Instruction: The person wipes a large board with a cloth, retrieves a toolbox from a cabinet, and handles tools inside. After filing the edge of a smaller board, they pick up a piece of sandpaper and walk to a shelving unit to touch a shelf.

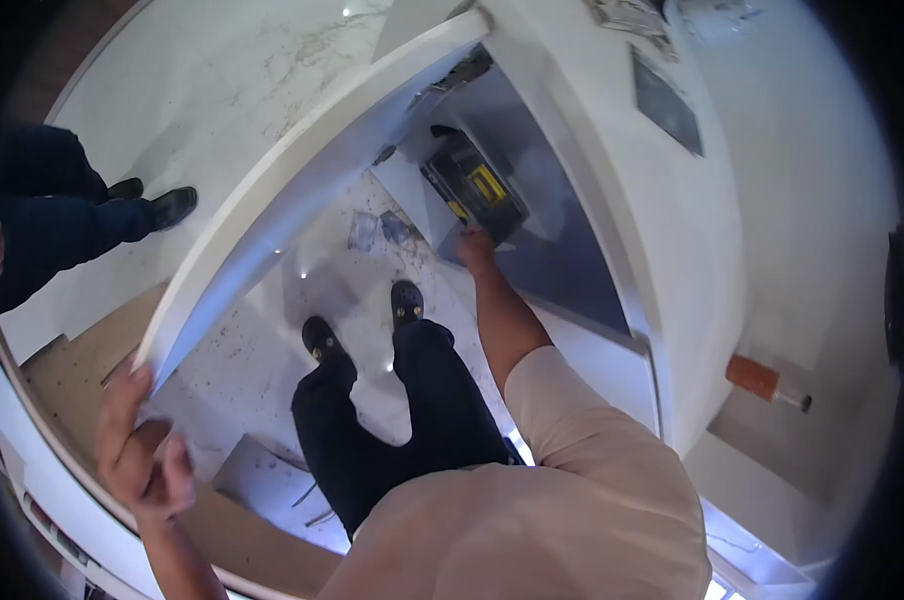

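My left hand is raised at the near end of a white door-like panel. Its fingertips meet the panel's corner, some fingers are bent, and the thumb stands apart. My right arm reaches into a grey-lined recess. There my right hand is closed at the lower edge of a black toolbox-like case with yellow parts. The fingers are partly hidden against the case.
An orange-labelled bottle lies on the white surface at right. Scraps and dust lie on the floor near my shoes. Another person's legs are at left, beyond the panel. A brown board lies below them.
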`<state>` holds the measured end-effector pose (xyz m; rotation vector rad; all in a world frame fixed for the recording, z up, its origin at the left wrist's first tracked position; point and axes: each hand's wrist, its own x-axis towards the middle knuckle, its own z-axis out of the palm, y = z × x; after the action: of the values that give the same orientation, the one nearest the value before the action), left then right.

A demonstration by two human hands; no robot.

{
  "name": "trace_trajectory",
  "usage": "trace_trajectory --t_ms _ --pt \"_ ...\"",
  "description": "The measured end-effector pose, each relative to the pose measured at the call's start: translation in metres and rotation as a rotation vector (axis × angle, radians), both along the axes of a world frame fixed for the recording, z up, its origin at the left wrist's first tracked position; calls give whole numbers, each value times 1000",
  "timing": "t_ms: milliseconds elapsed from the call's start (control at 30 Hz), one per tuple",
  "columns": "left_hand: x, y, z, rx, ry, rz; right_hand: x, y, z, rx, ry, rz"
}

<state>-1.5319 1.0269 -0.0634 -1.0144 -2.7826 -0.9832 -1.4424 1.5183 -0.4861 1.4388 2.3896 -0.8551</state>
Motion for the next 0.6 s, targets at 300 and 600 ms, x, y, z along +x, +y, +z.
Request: trace_trajectory --t_ms 300,600 --pt "-9 -20 -66 334 360 201 -68 116 -75 260 -181 128" --pt "-48 25 -95 1112 489 170 -69 150 -151 400 -251 320"
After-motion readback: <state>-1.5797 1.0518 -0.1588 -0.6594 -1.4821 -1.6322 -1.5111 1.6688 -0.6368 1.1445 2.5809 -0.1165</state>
